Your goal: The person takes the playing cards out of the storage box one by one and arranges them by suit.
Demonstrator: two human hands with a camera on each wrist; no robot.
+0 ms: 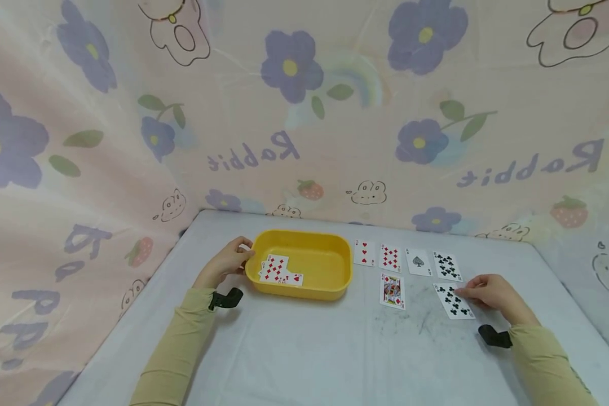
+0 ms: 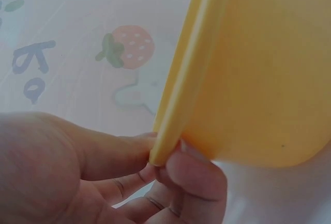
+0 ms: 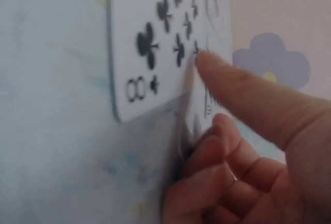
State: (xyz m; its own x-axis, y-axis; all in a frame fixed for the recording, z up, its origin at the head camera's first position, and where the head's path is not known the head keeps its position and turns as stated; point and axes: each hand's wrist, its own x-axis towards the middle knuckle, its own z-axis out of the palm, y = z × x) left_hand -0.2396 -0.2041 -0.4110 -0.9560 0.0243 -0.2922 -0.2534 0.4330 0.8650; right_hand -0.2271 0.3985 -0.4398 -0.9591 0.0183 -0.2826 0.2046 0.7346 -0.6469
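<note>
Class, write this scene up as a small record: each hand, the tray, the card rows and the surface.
Left hand: pinches the rim of the yellow tray
Right hand: holds the eight of clubs by its edge
Tray contents: overlapping cards, red suits showing
Upper row, left to right: hearts card, diamonds card, ace of spades, clubs card
Below the diamonds card: face card
Surface: white-covered table
</note>
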